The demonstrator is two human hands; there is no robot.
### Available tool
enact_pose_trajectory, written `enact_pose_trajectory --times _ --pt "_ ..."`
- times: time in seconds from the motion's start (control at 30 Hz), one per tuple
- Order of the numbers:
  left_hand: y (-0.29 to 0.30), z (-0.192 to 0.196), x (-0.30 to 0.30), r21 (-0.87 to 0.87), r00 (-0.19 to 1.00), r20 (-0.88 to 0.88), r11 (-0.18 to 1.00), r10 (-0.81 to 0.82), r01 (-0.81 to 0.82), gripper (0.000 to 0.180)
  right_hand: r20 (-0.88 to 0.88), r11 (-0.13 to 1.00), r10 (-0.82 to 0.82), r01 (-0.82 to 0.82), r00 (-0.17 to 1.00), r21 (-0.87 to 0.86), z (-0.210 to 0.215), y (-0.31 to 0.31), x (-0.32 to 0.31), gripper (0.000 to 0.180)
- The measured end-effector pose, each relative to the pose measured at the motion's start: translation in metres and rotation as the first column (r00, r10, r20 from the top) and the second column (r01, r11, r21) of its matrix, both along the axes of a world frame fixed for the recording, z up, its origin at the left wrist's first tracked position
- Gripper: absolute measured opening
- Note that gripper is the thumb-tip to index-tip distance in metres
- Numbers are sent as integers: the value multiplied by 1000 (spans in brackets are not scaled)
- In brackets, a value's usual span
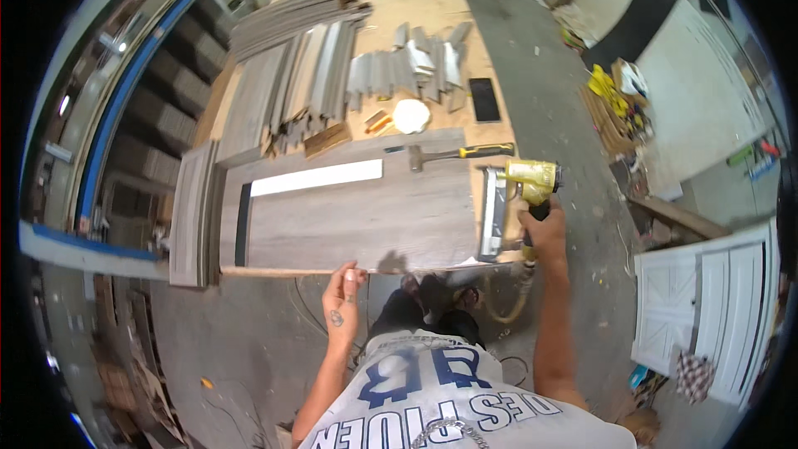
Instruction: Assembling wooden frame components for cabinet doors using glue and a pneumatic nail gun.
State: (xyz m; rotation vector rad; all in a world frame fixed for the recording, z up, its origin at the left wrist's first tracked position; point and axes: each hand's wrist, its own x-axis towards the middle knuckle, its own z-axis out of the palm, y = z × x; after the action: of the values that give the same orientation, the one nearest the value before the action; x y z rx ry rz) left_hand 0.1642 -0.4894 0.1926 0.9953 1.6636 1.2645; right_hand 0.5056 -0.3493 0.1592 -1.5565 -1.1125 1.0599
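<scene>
My right hand (544, 229) is wrapped round the black grip of a yellow pneumatic nail gun (532, 175). The gun's long silver magazine (495, 220) lies over the right end of the workbench. At the bench's front edge, my left hand (344, 287) has its fingers curled in beside the thumb; anything between them is too small to make out. In front of me a wide grey wood-grain panel (357, 216) lies flat. A white strip (316, 177) and a dark square (243, 224) rest on its left part. Across its far right side lies a hammer (461, 155) with a black and yellow handle.
Stacked grey frames (193, 216) stand at the bench's left end. Beyond the panel are grey wood strips (283, 83), short offcuts (391, 73), a white round thing (411, 116) and a black phone (483, 100). An air hose (507, 312) hangs below the gun. White doors (706, 308) stand at right.
</scene>
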Motion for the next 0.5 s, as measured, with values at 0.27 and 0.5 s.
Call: enact_pose_trajectory --times 0.27,0.5 --pt "-31 -56 -80 -192 983 -171 976 69 -102 41 487 997 77 -83 870 -10 -120 40 -3 34" --pt "29 -83 -198 -78 945 -308 987 110 -140 31 924 904 106 351 367 -243 -84 37 -61 42"
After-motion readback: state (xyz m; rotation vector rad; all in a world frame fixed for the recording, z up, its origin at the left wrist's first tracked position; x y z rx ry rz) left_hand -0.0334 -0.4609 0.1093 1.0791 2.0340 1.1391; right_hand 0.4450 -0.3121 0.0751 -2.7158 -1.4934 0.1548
